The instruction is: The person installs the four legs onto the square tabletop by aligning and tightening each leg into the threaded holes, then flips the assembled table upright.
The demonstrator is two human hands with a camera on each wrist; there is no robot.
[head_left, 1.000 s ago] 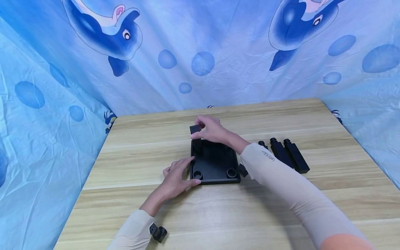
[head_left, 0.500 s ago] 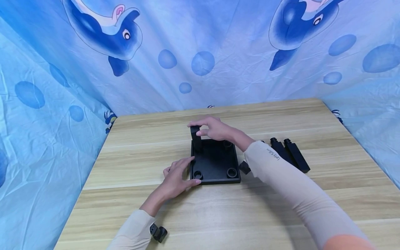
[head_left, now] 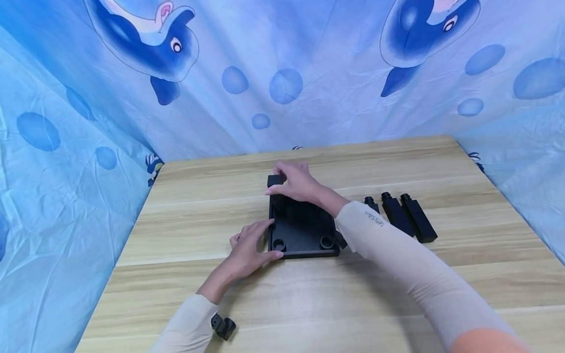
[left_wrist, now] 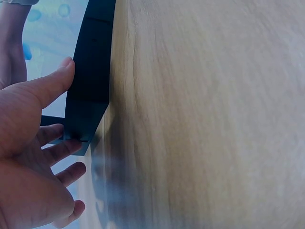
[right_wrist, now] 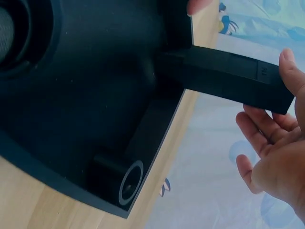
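Observation:
A black square panel (head_left: 304, 228) with a raised rim and round corner sockets lies on the wooden table. In its far left corner stands a black square leg (head_left: 274, 181), upright, its lower end at the corner socket. My right hand (head_left: 299, 182) pinches the leg's top between thumb and fingers; the right wrist view shows the thumb on one face and fingers on another. My left hand (head_left: 249, 252) holds the panel's near left corner, thumb at the front edge and fingers along the left side. In the left wrist view the thumb presses the panel's side wall (left_wrist: 90, 67).
Several more black legs (head_left: 418, 218) with threaded ends lie to the right of the panel, one partly hidden by my right sleeve (head_left: 397, 245). Blue dolphin-print cloth (head_left: 287, 59) hangs behind and beside the wooden table (head_left: 300, 304).
Half a second ago my right fingers were spread loosely over the leg's top; now they are curled in and pinch it again. My left hand has stayed on the panel's corner.

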